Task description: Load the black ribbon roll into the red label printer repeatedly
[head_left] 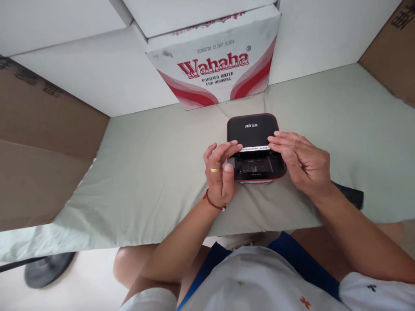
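A small black receipt printer (pixel 252 129) with red edging and white "FEIE" lettering lies on the green cloth. Its front bay is uncovered, showing a dark inside, and a white printed strip runs along the front edge of the lid. My left hand (pixel 221 172), with a gold ring and a red cord bracelet, rests its outstretched fingertips at the lid's left front corner; the thumb stands apart beside the bay. Opposite it, my right hand (pixel 300 162) has its fingers extended, tips at the lid's right front edge. Neither hand wraps round the printer.
Behind the printer stands a white and red Wahaha water carton (pixel 217 69) against white panels (pixel 311 39). Brown cardboard (pixel 42 151) walls the left side, more cardboard (pixel 389 56) the right. A black object (pixel 350 194) lies partly behind my right forearm. The green cloth (pixel 145 172) covers the table.
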Demonstrator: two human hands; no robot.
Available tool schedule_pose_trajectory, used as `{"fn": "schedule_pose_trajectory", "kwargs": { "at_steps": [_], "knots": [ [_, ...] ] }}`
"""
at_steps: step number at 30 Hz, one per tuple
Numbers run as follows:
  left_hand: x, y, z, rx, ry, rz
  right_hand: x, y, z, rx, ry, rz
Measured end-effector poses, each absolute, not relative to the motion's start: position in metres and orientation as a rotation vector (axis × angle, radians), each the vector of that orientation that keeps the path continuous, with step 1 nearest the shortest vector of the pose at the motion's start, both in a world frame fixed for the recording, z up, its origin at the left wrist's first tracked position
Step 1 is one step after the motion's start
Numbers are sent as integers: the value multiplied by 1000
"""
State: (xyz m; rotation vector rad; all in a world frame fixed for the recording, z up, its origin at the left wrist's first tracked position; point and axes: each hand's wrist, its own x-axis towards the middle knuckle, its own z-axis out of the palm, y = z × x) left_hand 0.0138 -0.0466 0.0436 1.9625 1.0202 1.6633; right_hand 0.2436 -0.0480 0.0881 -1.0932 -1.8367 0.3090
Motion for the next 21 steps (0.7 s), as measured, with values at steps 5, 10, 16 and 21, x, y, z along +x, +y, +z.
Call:
{"fn": "schedule_pose_trajectory", "kwargs": {
  "at_steps": [5,10,16,21],
  "knots": [
    [14,-44,46,1750,1097,1650,242,-49,89,-1186,-1864,308],
    [14,-30,41,1558,828,1663,244,-53,86,-1047,-1905,272],
    [7,-12,31,1357,822,1519,250,-65,77,-1003,-1959,188],
    [0,-7,28,1157,696,1320,253,-65,73,-920,-1974,91]
  ]
}}
